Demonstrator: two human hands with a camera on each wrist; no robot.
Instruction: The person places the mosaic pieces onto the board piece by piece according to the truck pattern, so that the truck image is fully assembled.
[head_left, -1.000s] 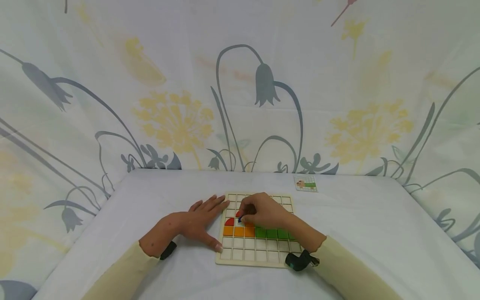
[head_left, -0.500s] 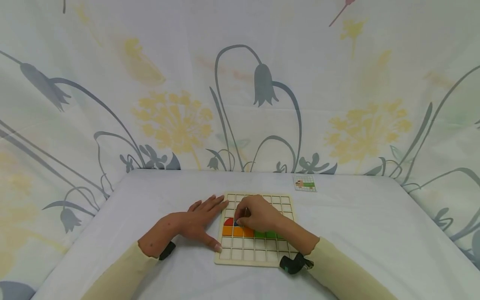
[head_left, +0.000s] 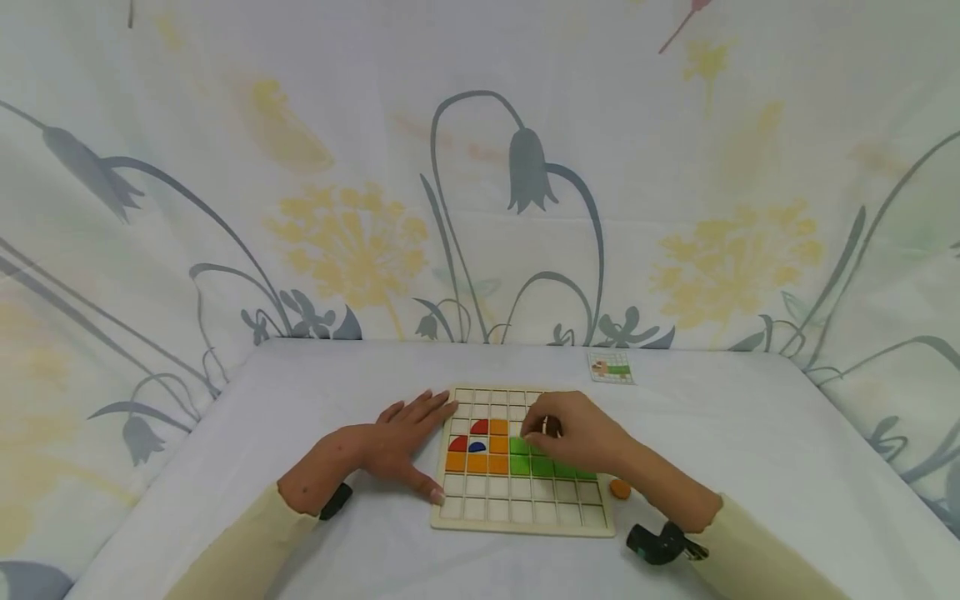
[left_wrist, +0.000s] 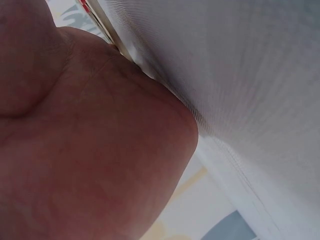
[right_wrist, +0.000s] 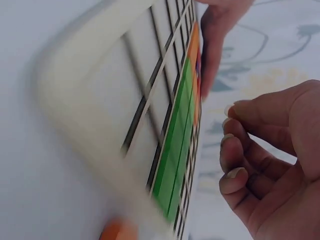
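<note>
A wooden grid board [head_left: 517, 508] lies on the white cloth. It holds red quarter pieces [head_left: 459, 444], a blue piece [head_left: 477, 447], orange squares [head_left: 477, 462] and a row of green squares [head_left: 542, 467]. My left hand [head_left: 397, 446] lies flat on the cloth, thumb and fingertips touching the board's left edge. My right hand [head_left: 570, 433] hovers over the green squares with fingers curled and thumb against the index finger. In the right wrist view these fingers [right_wrist: 240, 150] show nothing between them, beside the green row [right_wrist: 175, 145]. The left wrist view shows only the palm [left_wrist: 90, 150] and cloth.
A small orange piece [head_left: 619, 489] lies on the cloth just off the board's right edge. A small picture card [head_left: 611, 367] sits at the back right of the table. Flowered fabric [head_left: 480, 167] hangs behind and beside the table.
My right hand left the blue piece in its cell and moved right over the green squares. The red, blue and orange pieces now show. The left hand has not moved.
</note>
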